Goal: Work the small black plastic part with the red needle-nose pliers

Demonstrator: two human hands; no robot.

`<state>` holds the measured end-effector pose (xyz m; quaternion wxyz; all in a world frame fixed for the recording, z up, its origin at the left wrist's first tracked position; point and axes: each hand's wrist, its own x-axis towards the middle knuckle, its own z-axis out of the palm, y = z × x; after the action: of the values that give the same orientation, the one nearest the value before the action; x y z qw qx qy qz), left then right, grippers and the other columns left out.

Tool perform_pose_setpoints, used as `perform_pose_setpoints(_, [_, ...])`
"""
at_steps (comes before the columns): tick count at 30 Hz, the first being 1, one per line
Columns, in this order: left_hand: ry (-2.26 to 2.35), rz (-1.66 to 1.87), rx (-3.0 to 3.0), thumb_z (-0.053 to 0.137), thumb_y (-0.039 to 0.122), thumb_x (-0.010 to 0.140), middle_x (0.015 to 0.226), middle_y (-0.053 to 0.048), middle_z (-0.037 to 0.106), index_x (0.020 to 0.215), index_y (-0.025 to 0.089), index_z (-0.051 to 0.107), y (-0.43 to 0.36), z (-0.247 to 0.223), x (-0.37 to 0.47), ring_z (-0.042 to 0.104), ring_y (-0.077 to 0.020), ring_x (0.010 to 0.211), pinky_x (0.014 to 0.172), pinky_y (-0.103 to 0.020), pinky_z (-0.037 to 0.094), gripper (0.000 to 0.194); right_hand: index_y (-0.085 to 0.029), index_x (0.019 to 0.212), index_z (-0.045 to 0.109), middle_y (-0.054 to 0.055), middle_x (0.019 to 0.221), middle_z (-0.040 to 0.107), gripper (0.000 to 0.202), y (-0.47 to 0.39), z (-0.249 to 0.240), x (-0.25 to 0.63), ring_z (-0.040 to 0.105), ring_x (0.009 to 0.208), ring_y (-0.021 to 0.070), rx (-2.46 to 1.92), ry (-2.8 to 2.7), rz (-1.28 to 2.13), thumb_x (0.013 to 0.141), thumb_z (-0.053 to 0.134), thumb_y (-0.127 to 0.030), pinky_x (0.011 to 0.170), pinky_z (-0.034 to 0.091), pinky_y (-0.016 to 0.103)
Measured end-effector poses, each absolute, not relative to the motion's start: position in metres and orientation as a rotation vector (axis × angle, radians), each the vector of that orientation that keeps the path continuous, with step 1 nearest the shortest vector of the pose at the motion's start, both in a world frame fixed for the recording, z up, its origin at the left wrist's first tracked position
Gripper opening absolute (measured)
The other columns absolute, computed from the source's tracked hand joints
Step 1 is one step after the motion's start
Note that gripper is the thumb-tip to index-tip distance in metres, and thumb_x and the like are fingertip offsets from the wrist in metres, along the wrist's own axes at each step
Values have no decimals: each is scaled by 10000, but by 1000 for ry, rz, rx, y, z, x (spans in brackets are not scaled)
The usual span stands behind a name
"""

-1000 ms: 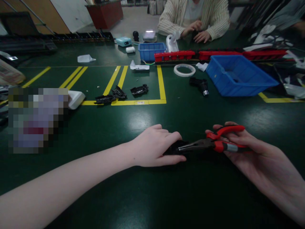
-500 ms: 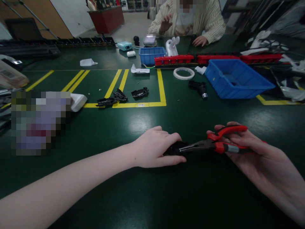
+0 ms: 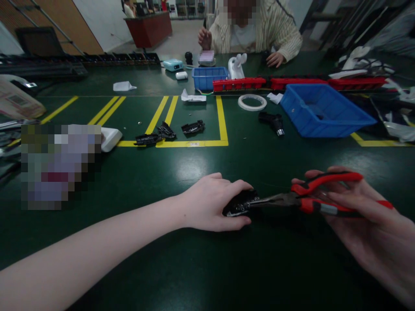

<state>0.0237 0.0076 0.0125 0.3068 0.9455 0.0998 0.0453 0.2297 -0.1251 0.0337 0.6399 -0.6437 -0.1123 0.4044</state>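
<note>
My left hand [image 3: 215, 203] lies on the green table with thumb and fingers closed round a black plastic part [image 3: 238, 205]. Small metallic bits show along the part's open face, but its exact kind does not show. Red-handled needle-nose pliers [image 3: 311, 192] sit in my right hand [image 3: 350, 203], the fingers wrapped about the grips. The pliers' narrow jaws point left, and their tips touch the right end of the black part. Whether they pinch a small piece there I cannot tell.
More black plastic pieces [image 3: 193, 127] lie by the yellow tape lines. A black handheld tool [image 3: 272, 122], a tape roll [image 3: 252, 102] and a large blue bin [image 3: 327, 112] stand beyond my hands. A pixelated object [image 3: 61, 168] lies left. Across the table sits a person [image 3: 259, 39].
The pliers and my right hand have shifted a little right, and the handles are spread wider. More of the black part's face shows beside my left hand. The view has tilted slightly.
</note>
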Motion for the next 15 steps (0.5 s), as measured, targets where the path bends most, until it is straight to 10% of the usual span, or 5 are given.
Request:
perform_pose_setpoints(6, [284, 143, 2498, 647, 441, 806, 1118, -83, 670, 1412, 148, 274, 7, 13, 23, 653, -195, 835, 843, -347, 433, 770, -270, 917, 660, 7, 1055, 707, 432, -131, 35, 233, 673, 998, 247, -1456, -377, 851, 517, 818, -233, 722, 588, 205])
perform_pose_setpoints(15, [244, 167, 2480, 749, 523, 676, 1001, -24, 671, 1192, 188, 398, 10, 7, 24, 648, -176, 787, 786, -320, 426, 708, -372, 872, 636, -53, 923, 711, 438, -146, 39, 221, 703, 875, 235, -1392, -475, 788, 521, 814, -178, 773, 597, 330])
